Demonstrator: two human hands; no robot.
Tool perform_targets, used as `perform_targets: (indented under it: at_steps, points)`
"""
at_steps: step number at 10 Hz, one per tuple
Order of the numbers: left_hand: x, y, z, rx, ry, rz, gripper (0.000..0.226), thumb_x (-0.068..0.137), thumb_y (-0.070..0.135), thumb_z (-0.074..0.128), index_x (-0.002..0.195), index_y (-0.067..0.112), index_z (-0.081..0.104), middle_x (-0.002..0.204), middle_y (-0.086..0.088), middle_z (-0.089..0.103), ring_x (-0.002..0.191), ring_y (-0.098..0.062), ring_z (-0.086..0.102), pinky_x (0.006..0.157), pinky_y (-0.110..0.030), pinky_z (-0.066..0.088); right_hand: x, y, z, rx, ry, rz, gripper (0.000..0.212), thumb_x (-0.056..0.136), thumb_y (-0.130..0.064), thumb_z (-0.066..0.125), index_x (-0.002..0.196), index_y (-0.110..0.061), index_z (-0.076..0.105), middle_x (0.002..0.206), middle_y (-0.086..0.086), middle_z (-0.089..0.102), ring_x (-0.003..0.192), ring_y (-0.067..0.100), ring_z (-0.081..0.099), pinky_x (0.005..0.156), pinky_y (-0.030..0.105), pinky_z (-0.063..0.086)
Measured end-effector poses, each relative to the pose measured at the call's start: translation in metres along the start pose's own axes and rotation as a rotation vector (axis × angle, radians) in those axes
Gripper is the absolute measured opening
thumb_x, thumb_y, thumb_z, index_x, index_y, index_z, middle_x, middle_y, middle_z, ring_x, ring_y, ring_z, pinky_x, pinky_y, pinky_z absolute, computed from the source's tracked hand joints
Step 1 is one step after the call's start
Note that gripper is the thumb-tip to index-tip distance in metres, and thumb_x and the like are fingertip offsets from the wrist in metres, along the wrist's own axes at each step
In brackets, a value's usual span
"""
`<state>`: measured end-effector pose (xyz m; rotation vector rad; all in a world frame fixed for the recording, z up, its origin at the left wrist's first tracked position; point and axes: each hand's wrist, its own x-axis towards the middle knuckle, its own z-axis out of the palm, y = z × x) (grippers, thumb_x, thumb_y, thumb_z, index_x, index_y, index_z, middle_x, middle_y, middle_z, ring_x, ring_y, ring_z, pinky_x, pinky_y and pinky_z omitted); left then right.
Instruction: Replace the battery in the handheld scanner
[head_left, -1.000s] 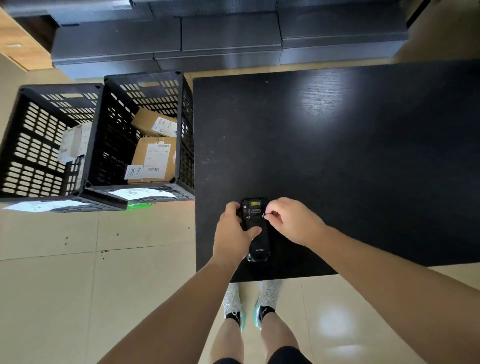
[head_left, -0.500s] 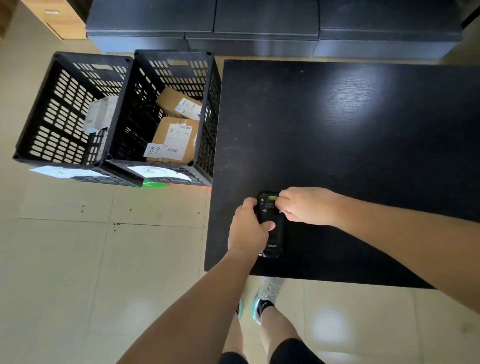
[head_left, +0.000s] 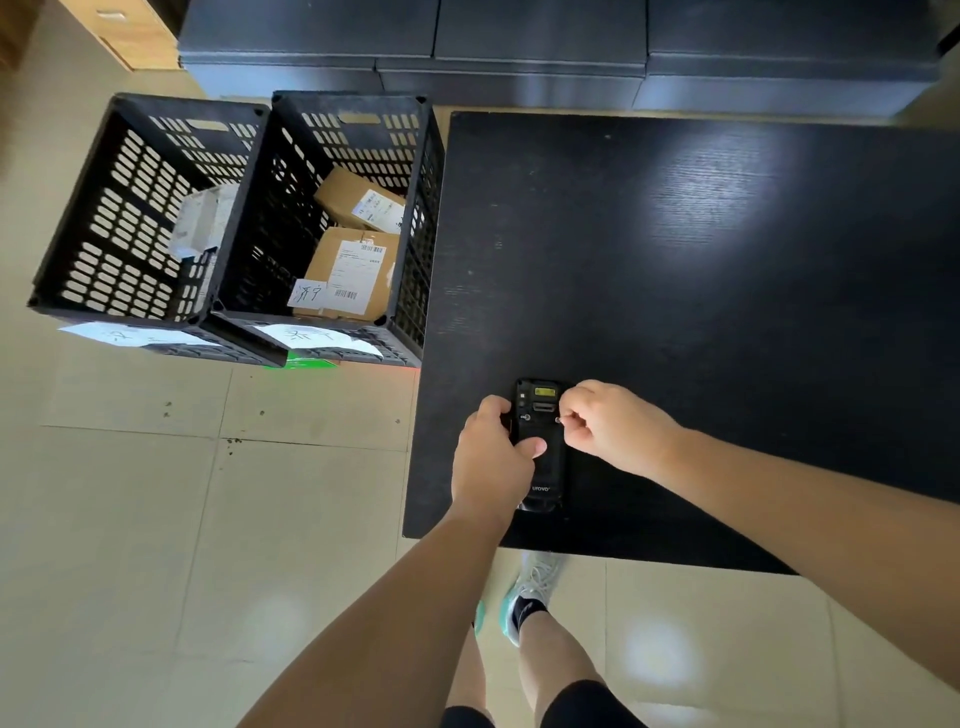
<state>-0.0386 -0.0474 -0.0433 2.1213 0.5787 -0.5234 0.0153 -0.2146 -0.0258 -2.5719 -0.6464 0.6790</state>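
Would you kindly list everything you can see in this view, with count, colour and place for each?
scanner: 1, black, face down on the table's near left corner
table: 1, black, right half of view
crates: 2, black, on the floor left of the table
cardboard boxes: 2, brown with white labels, in the right crate
wrapped parcel: 1, pale, in the left crate
paper sheets: 2, white, on the crates' near walls
cabinets: a row, dark grey, behind the table
left hand: steadies the scanner
right hand: pinches at the scanner's right edge
shoes: pale, below the table edge
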Motion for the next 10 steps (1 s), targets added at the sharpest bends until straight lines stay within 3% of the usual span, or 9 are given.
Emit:
perform_targets:
  at_steps: [2,4,5,6,7,9,10]
  points:
    - [-0.001,-0.001,0.003,-0.016,0.036,-0.01,0.053,0.08,0.026,0.079,0.125,0.024,0.05,0.102,0.003,0.063,0.092,-0.017,0.063,0.084,-0.038,0.058,-0.004,-0.015,0.013,0.106,0.113,0.21,0.013,0.091,-0.015,0.055,0.093,-0.007,0.064,0.092,0.004,0.058,0.079,0.022,0.057,0.066,0.032,0.049]
    - [-0.001,-0.002,0.005,-0.046,0.047,-0.028,0.054,0.079,0.026,0.079,0.123,0.024,0.049,0.097,0.005,0.065,0.088,-0.016,0.065,0.083,-0.04,0.059,-0.006,-0.024,0.013,0.097,0.105,0.255,0.014,0.093,-0.015,0.052,0.094,-0.005,0.061,0.095,0.009,0.059,0.08,0.024,0.059,0.068,0.036,0.052]
    - [-0.001,-0.003,0.005,-0.055,0.053,-0.033,0.052,0.078,0.026,0.08,0.122,0.025,0.05,0.091,0.007,0.065,0.084,-0.012,0.065,0.081,-0.037,0.059,-0.005,-0.026,0.012,0.074,0.079,0.286,0.009,0.094,-0.015,0.05,0.086,-0.011,0.053,0.093,0.007,0.055,0.076,0.02,0.054,0.063,0.032,0.045]
    - [-0.002,-0.003,0.005,-0.061,0.052,-0.038,0.05,0.078,0.026,0.079,0.12,0.025,0.051,0.086,0.008,0.065,0.08,-0.011,0.065,0.078,-0.038,0.059,-0.005,-0.029,0.015,0.057,0.068,0.325,0.016,0.096,-0.016,0.047,0.098,-0.005,0.059,0.099,0.01,0.057,0.084,0.024,0.058,0.072,0.038,0.053]
    - [-0.002,-0.003,0.005,-0.073,0.048,-0.055,0.051,0.079,0.026,0.078,0.121,0.025,0.05,0.098,0.004,0.066,0.088,-0.016,0.065,0.083,-0.041,0.059,-0.006,-0.03,0.019,0.026,0.1,0.302,0.021,0.098,-0.02,0.048,0.11,-0.007,0.059,0.104,0.01,0.059,0.089,0.023,0.061,0.076,0.036,0.055]
    - [0.001,-0.002,0.004,-0.067,0.034,-0.02,0.051,0.08,0.029,0.078,0.124,0.025,0.051,0.096,0.007,0.066,0.086,-0.014,0.066,0.079,-0.034,0.059,-0.016,-0.022,0.033,0.23,0.304,0.335,0.015,0.094,-0.023,0.059,0.106,-0.017,0.064,0.099,-0.002,0.062,0.08,0.01,0.061,0.067,0.022,0.05]
    - [-0.005,-0.002,-0.002,-0.026,0.003,-0.006,0.053,0.083,0.034,0.074,0.129,0.022,0.05,0.091,0.013,0.06,0.086,-0.01,0.062,0.076,-0.025,0.051,-0.033,-0.023,0.037,0.376,0.456,0.455,0.011,0.09,-0.019,0.064,0.1,-0.019,0.066,0.09,-0.004,0.062,0.073,0.009,0.061,0.069,0.024,0.052]
